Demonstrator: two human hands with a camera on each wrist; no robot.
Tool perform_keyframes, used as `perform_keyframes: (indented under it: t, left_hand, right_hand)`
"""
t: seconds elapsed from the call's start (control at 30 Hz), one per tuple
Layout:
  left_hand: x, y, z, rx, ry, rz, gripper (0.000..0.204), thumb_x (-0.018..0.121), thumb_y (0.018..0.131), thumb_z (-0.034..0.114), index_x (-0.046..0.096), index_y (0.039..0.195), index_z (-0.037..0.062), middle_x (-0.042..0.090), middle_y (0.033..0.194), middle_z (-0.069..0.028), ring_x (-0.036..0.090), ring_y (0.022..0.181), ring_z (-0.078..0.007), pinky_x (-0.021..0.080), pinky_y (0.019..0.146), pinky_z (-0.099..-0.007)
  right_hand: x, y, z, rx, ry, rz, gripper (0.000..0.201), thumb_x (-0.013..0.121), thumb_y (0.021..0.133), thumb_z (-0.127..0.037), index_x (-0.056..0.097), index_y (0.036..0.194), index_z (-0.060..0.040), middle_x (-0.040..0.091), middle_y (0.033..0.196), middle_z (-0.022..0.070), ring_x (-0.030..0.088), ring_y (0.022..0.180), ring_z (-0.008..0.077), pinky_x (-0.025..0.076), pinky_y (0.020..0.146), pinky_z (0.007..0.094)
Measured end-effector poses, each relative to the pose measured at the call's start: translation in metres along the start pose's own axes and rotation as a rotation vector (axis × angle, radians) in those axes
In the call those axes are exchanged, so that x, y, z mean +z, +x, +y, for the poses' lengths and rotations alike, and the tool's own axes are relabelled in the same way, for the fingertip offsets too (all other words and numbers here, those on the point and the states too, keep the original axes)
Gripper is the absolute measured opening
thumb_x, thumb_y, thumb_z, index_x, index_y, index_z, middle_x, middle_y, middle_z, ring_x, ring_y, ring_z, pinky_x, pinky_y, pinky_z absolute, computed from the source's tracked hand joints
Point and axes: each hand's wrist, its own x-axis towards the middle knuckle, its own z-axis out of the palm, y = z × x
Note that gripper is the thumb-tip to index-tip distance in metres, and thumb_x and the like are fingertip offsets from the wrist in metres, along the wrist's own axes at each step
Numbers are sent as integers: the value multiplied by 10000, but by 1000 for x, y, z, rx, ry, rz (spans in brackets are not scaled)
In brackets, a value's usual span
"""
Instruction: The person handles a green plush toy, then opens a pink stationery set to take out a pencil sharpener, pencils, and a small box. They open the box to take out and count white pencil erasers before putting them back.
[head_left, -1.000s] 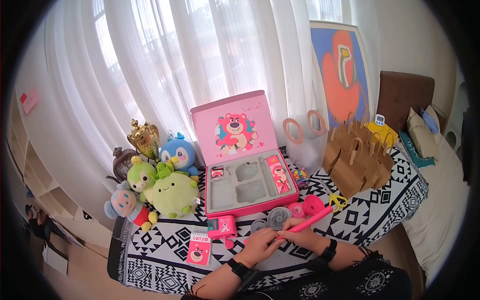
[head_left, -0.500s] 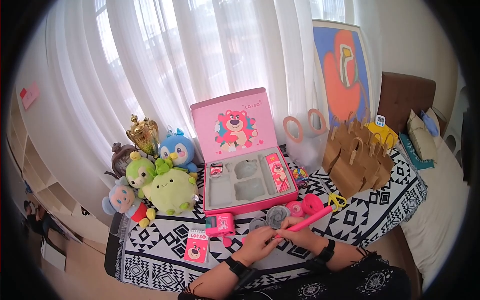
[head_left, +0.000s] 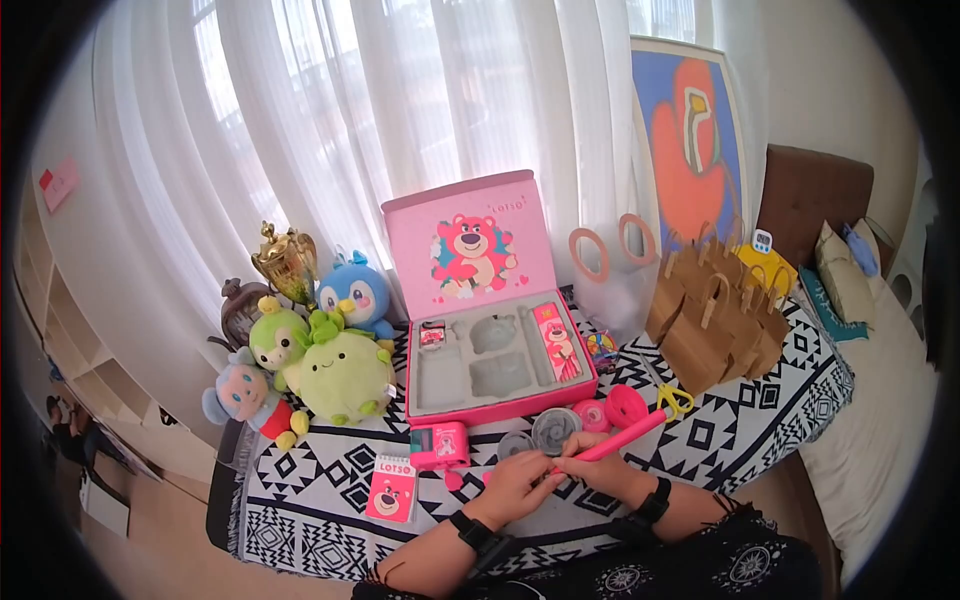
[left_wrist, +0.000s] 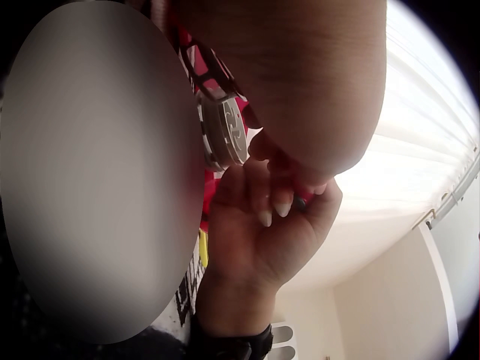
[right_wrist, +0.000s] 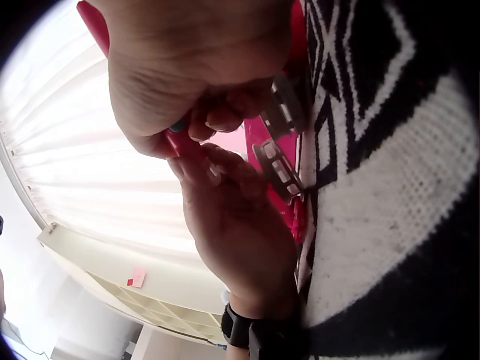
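My right hand [head_left: 603, 474] grips a long pink stick-like rod [head_left: 632, 437] that slants up to the right. At its lower end, the fingers of my left hand [head_left: 518, 488] pinch close against those of the right. Part of the rod's pink end [right_wrist: 184, 142] shows between the two hands in the right wrist view; its tip is mostly hidden by fingers. Just beyond the hands lie a grey round grille [head_left: 556, 431] and a smaller grey disc [head_left: 515, 446]. Beside them are a pink round piece [head_left: 592, 415] and a pink ring-shaped cup [head_left: 627, 406].
An open pink gift box [head_left: 500, 405] with a grey moulded insert stands behind. On the left are a pink sharpener-like box [head_left: 440, 446], a small notepad [head_left: 391, 490] and plush toys [head_left: 347, 375]. Yellow-handled scissors [head_left: 677, 402] and brown paper bags [head_left: 715, 330] are on the right.
The head view has shifted slightly. Both hands keep their hold on the pink rod, with almost no visible movement.
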Motion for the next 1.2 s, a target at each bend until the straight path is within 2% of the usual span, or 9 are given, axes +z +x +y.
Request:
perform_keyframes:
  t: [0.33,0.43,0.5,0.63,0.73,0.8,0.83,0.9,1.2]
  left_hand:
    - [0,-1,-2,-17,-11,-7,225,652,887,207,550,791,30,491,694,-115,512,656,-312,407,598,-385]
    - [3,-4,-7,1,-39,12,180,633,893,179,576,812,29,515,708,-123,526,668,-319,421,611,-390]
    - [0,-7,-12,-21,-22,77,137,614,898,149,598,833,30,542,726,-128,545,677,-316,440,618,-383]
    - [-1,-7,-10,-117,4,38,123,610,908,162,630,884,43,568,754,-121,580,716,-315,460,634,-390]
    - [1,-6,-7,-132,-16,34,112,624,907,163,648,916,54,563,735,-104,573,678,-279,452,605,-368]
    - [1,-4,-4,-132,-23,46,119,646,902,171,662,952,64,556,716,-85,561,634,-245,441,581,-352]
    - [0,-3,-3,-133,-25,43,119,646,902,171,662,952,64,556,716,-85,561,634,-245,441,581,-352]
    - [-1,-2,-1,-113,-13,25,131,663,896,180,671,972,74,561,713,-79,556,611,-236,439,569,-353]
    - [0,-2,-6,-76,29,32,122,657,898,183,658,927,65,566,720,-94,571,659,-281,449,593,-380]
  right_hand:
    - [0,1,1,16,29,-9,178,723,847,-104,592,748,-35,599,702,-11,526,632,37,406,543,220]
    - [-1,-2,-1,19,142,1,182,697,861,-89,567,741,-49,577,682,-9,503,576,41,381,501,215]
    - [-10,1,-6,-3,303,169,187,663,877,-69,539,737,-65,552,662,-6,467,522,46,353,466,210]
    - [-20,6,-6,-2,452,298,183,639,885,-49,524,745,-73,537,652,-5,448,503,45,331,450,203]
    - [-19,4,-6,-9,467,299,187,650,886,-58,524,748,-72,532,652,-8,447,502,42,330,451,197]
    - [-14,2,-5,-22,274,175,194,666,894,-89,534,753,-72,542,654,-15,454,508,36,332,452,196]
    - [-11,1,-7,-20,275,177,194,666,894,-89,534,753,-72,542,654,-15,454,508,36,332,452,196]
    - [-5,0,-12,97,120,23,189,684,900,-126,553,775,-71,549,654,-29,466,528,27,335,459,197]
    - [-3,2,-8,46,128,42,177,682,910,-138,562,801,-67,547,644,-40,483,553,23,357,478,196]
